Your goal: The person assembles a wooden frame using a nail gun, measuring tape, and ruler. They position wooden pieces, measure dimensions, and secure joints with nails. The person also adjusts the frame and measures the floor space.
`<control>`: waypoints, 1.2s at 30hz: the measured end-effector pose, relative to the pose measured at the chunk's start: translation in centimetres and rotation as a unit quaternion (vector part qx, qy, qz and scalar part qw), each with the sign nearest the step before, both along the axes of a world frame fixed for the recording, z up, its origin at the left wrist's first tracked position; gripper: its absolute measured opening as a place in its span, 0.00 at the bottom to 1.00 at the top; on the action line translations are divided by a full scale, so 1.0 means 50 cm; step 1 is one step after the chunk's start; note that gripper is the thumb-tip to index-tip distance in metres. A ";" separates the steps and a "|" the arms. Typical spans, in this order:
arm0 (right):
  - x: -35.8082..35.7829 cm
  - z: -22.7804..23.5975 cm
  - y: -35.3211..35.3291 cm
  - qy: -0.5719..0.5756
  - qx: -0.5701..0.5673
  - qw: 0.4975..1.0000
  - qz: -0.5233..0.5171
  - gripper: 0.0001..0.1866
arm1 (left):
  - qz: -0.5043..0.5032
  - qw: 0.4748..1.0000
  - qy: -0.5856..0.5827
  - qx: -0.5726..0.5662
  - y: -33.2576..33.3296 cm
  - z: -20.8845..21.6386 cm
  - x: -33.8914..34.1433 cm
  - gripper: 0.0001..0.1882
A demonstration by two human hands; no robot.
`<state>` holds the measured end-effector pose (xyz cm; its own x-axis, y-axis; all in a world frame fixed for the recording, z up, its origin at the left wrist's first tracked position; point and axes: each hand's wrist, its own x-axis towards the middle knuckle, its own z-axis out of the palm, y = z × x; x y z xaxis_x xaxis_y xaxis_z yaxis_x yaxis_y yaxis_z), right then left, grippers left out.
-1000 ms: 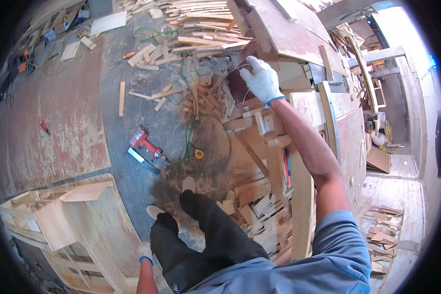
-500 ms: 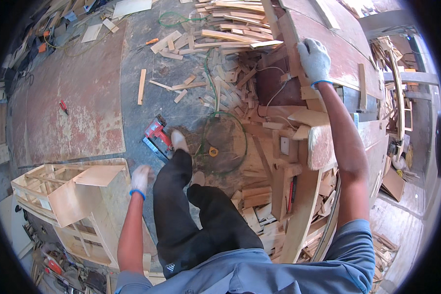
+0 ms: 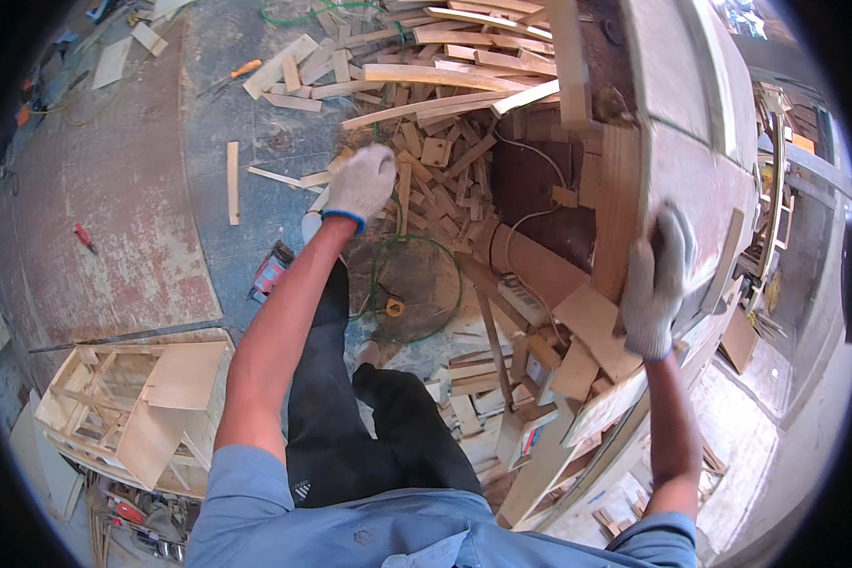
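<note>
My left hand (image 3: pixel 361 185), in a pale work glove with a blue cuff, is in the air over the floor, near the scrap wood pile (image 3: pixel 435 180). Its fingers curl in, and nothing shows in them. At the edge of the reddish workbench (image 3: pixel 686 180), my right hand (image 3: pixel 661 284) rests in a similar glove, fingers stretched along the top and thumb apart. A red nail gun (image 3: pixel 271 273) lies on the floor, partly hidden behind my left forearm. Near my feet is a small yellow roll (image 3: pixel 395 307) beside a green hose (image 3: pixel 459 275).
Long wooden strips (image 3: pixel 445 80) are heaped at the far side by the bench. A wooden frame (image 3: pixel 128 407) stands at the left. Red-handled pliers (image 3: pixel 85 239) lie on a worn board (image 3: pixel 114 199). Offcuts and a white cable (image 3: pixel 530 222) crowd the space under the bench.
My left hand has swung forward and right, from beside my leg to near the wood pile. My right hand has come nearer along the bench edge, its fingers now straighter. The view has shifted.
</note>
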<state>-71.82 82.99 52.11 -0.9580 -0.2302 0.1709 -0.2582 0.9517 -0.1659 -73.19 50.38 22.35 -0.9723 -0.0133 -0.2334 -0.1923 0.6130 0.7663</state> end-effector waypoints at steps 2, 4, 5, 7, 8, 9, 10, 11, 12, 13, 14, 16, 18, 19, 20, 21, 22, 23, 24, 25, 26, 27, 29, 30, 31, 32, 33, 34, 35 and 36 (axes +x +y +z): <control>0.002 0.015 -0.003 -0.017 0.015 1.000 -0.008 0.22 | -0.003 0.992 0.060 -0.111 -0.004 -0.002 -0.103 0.13; 0.009 -0.001 -0.008 -0.055 -0.016 0.997 -0.048 0.23 | -0.045 0.964 0.130 -0.227 -0.019 -0.065 -0.192 0.17; 0.014 0.012 -0.011 -0.077 0.006 0.995 -0.062 0.24 | -0.055 0.958 0.092 -0.266 -0.021 -0.091 -0.238 0.19; 0.027 0.016 0.003 -0.074 -0.003 0.995 -0.070 0.25 | -0.059 0.967 0.039 -0.243 -0.043 -0.132 -0.317 0.25; 0.034 0.011 0.009 -0.070 -0.013 0.995 -0.071 0.26 | -0.037 0.982 -0.037 -0.184 -0.056 -0.144 -0.343 0.28; 0.037 0.005 0.010 -0.056 -0.009 0.995 -0.076 0.25 | -0.036 0.990 -0.084 -0.110 -0.067 -0.185 -0.360 0.28; 0.027 0.007 0.007 -0.059 -0.008 0.996 -0.067 0.25 | -0.026 0.991 -0.130 -0.033 -0.088 -0.235 -0.373 0.28; 0.026 0.009 0.007 -0.060 -0.007 0.996 -0.063 0.25 | -0.014 0.984 -0.169 0.053 -0.100 -0.261 -0.383 0.26; 0.023 0.010 0.005 -0.061 -0.007 0.996 -0.058 0.25 | -0.016 0.974 -0.191 0.124 -0.120 -0.284 -0.377 0.20; 0.016 0.010 -0.004 -0.060 -0.011 0.997 -0.055 0.26 | -0.008 0.975 -0.181 0.132 -0.121 -0.297 -0.364 0.19; 0.018 0.008 -0.009 -0.063 -0.012 0.996 -0.067 0.26 | -0.008 0.976 -0.169 0.139 -0.114 -0.278 -0.360 0.18; 0.025 0.013 -0.007 -0.071 -0.014 0.994 -0.083 0.26 | 0.007 0.980 -0.152 0.128 -0.110 -0.250 -0.338 0.17; 0.027 0.013 -0.001 -0.075 -0.009 0.993 -0.091 0.29 | 0.013 0.984 -0.135 0.118 -0.142 -0.238 -0.334 0.16; 0.025 0.018 -0.003 -0.079 -0.003 0.993 -0.092 0.29 | 0.042 0.979 -0.144 0.134 -0.169 -0.235 -0.328 0.15; 0.027 0.016 -0.003 -0.082 0.002 0.992 -0.097 0.30 | 0.067 0.975 -0.153 0.149 -0.196 -0.231 -0.326 0.14; 0.032 0.012 0.002 -0.065 -0.001 0.992 -0.110 0.31 | 0.094 0.963 -0.172 0.186 -0.228 -0.223 -0.318 0.14; 0.037 0.011 0.002 -0.064 0.005 0.991 -0.116 0.31 | 0.081 0.971 -0.166 0.154 -0.262 -0.204 -0.323 0.14; 0.043 0.013 0.001 -0.064 0.011 0.990 -0.123 0.32 | 0.086 0.975 -0.162 0.129 -0.290 -0.176 -0.328 0.14; 0.042 0.012 -0.001 -0.063 0.018 0.990 -0.126 0.32 | 0.094 0.978 -0.157 0.105 -0.318 -0.154 -0.334 0.15; 0.040 0.009 0.002 -0.065 0.016 0.990 -0.122 0.31 | 0.104 0.976 -0.146 0.120 -0.345 -0.157 -0.346 0.15; 0.038 0.008 0.001 -0.067 0.017 0.991 -0.119 0.30 | 0.113 0.975 -0.136 0.138 -0.370 -0.163 -0.365 0.14; 0.038 0.010 -0.002 -0.070 0.018 0.991 -0.116 0.30 | 0.121 0.972 -0.126 0.155 -0.391 -0.168 -0.377 0.14; 0.033 0.010 -0.011 -0.066 0.023 0.991 -0.114 0.29 | 0.103 0.986 -0.048 0.120 -0.327 -0.069 -0.434 0.14; 0.033 0.010 -0.014 -0.064 0.024 0.991 -0.112 0.28 | 0.065 0.995 -0.027 0.077 -0.285 -0.005 -0.457 0.14; 0.026 0.008 -0.018 -0.060 0.023 0.991 -0.114 0.27 | -0.006 0.997 0.077 0.009 -0.253 -0.005 -0.475 0.13; 0.022 0.009 -0.020 -0.063 0.032 0.991 -0.113 0.27 | -0.024 0.981 0.188 0.038 -0.203 0.045 -0.481 0.13; 0.019 0.011 -0.020 -0.066 0.040 0.991 -0.113 0.27 | -0.034 0.974 0.226 -0.002 -0.147 0.104 -0.475 0.12; 0.020 0.012 -0.018 -0.068 0.047 0.990 -0.115 0.27 | -0.053 0.978 0.198 -0.036 -0.132 0.157 -0.476 0.13; 0.021 0.014 -0.018 -0.072 0.037 0.990 -0.114 0.27 | -0.055 0.963 0.262 -0.023 -0.144 0.133 -0.486 0.12; 0.020 0.015 -0.020 -0.074 0.030 0.991 -0.111 0.28 | -0.058 0.944 0.325 -0.010 -0.165 0.105 -0.493 0.11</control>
<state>-70.81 82.02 52.85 -0.9997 -0.0162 0.0180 -0.0184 0.9916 -0.1279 -97.85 42.11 27.61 -0.9055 0.1035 0.4115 0.3830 0.6168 0.6876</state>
